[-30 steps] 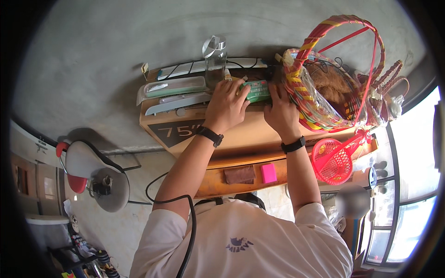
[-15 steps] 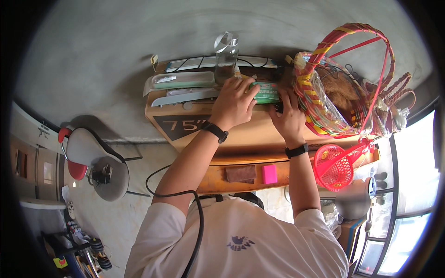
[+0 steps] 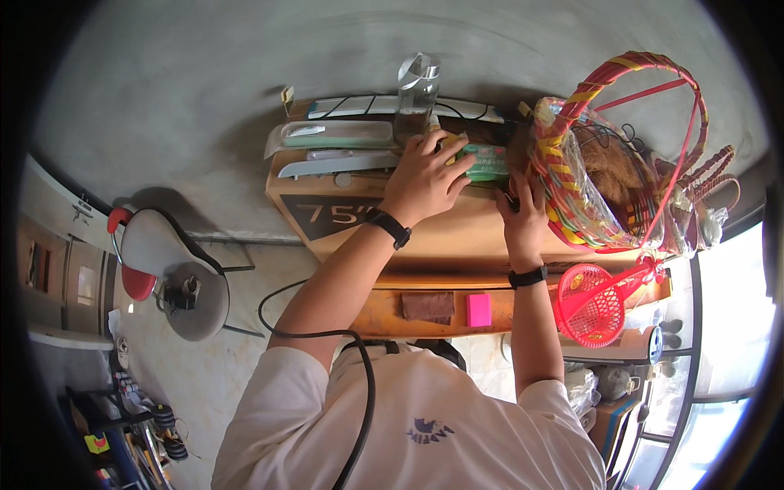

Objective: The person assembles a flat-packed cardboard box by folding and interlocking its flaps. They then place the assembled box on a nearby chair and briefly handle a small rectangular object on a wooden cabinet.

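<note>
My left hand reaches over the cardboard box top, its fingers apart and bent. Its fingertips are at a small yellow item and near the left end of a green packet. Whether they touch the packet, I cannot tell. At the packet's right end, my right hand curls its thumb and fingers about a small dark thing, mostly hidden. Behind my left hand stands a clear bottle with a metal cap. A lidded pale green tray and a sheathed grey knife-like item lie to the left.
A woven red and yellow basket with brown fibre inside stands at the right. A red plastic strainer hangs below it. On the nearer orange ledge lie a brown cloth and a pink block. A grey chair stands left.
The view has shifted slightly, moving the box and its things rightward in the picture. My left fingers have spread off the green packet's left end, leaving the yellow item more visible.
</note>
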Demonstrator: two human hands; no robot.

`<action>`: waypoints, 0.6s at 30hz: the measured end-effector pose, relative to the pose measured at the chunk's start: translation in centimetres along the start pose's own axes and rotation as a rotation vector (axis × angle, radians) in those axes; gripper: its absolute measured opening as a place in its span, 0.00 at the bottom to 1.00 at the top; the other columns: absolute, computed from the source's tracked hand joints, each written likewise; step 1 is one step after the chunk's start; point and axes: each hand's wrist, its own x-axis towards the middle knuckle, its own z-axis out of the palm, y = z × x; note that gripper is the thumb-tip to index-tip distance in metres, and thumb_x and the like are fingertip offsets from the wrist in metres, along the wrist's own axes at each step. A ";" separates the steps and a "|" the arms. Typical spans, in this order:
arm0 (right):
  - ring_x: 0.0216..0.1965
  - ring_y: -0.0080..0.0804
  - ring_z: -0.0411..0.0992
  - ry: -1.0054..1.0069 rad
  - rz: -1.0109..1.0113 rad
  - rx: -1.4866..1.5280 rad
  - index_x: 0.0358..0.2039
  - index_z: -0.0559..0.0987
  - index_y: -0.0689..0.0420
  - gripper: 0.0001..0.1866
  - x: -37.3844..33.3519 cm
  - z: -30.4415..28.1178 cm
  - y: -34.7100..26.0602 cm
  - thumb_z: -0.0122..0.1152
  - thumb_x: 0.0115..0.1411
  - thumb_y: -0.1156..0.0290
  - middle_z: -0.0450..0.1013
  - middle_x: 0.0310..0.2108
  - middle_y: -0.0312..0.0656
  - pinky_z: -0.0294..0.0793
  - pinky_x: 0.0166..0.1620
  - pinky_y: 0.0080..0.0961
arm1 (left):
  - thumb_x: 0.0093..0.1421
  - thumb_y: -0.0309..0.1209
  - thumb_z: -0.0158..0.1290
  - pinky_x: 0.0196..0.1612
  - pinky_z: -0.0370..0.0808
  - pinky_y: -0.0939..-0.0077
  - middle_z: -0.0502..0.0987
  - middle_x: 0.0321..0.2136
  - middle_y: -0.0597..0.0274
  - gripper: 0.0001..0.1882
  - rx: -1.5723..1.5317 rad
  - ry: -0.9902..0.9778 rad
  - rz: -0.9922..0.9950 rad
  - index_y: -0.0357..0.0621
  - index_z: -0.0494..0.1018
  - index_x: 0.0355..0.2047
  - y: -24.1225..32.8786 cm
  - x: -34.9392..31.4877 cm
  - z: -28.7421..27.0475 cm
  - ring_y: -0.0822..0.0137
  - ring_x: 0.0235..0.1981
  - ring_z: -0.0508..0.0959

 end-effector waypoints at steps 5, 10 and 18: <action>0.47 0.51 0.77 -0.062 0.023 0.000 0.55 0.78 0.51 0.25 0.1 -0.5 -0.5 0.71 0.56 0.71 0.73 0.54 0.50 0.81 0.46 0.40 | 0.57 0.32 0.61 0.57 0.72 0.53 0.70 0.62 0.61 0.15 -0.015 0.077 0.025 0.47 0.78 0.45 0.1 0.0 -0.3 0.49 0.58 0.69; 0.46 0.53 0.78 0.107 0.133 0.203 0.50 0.80 0.59 0.24 -5.9 -0.4 -1.0 0.74 0.51 0.77 0.76 0.49 0.52 0.80 0.47 0.39 | 0.54 0.23 0.59 0.55 0.75 0.56 0.72 0.55 0.57 0.15 -0.099 0.138 -0.028 0.45 0.78 0.43 -0.5 -0.2 0.4 0.50 0.55 0.72; 0.47 0.49 0.79 -0.075 0.247 0.150 0.49 0.82 0.60 0.22 -15.2 -3.7 -1.3 0.75 0.51 0.76 0.77 0.50 0.52 0.80 0.49 0.37 | 0.52 0.19 0.58 0.50 0.77 0.60 0.76 0.50 0.47 0.14 -0.285 0.165 -0.142 0.38 0.78 0.41 -1.3 -0.3 0.1 0.47 0.47 0.78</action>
